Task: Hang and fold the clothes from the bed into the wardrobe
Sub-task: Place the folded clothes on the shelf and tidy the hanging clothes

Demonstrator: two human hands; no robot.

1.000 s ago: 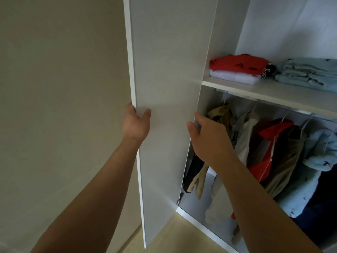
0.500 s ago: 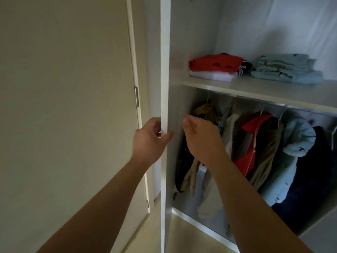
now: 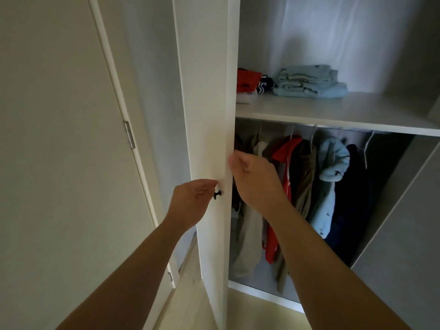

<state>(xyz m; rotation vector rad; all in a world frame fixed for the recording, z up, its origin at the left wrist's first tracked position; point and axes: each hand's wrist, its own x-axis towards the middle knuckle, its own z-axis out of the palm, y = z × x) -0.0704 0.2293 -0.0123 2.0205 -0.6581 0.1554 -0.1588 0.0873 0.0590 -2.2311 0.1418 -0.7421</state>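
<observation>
The white wardrobe door (image 3: 204,115) stands partly swung across the opening, its outer face toward me. My left hand (image 3: 190,198) rests on that face beside a small black knob (image 3: 217,194), fingers bent. My right hand (image 3: 254,179) curls around the door's free edge from the inside. Behind it, hanging clothes (image 3: 297,186) in beige, red, olive, light blue and navy fill the rail. On the shelf (image 3: 333,113) lie folded light blue clothes (image 3: 309,82) and a folded red garment (image 3: 247,79), partly hidden by the door.
A closed room door (image 3: 59,139) with a metal hinge (image 3: 129,134) stands on the left. Pale wood floor (image 3: 190,301) shows below. The wardrobe's other door (image 3: 404,234) hangs at the right edge.
The wardrobe door has swung from wide open toward the opening. My left hand moved from its edge to the outer face by the knob; my right hand stayed on the free edge.
</observation>
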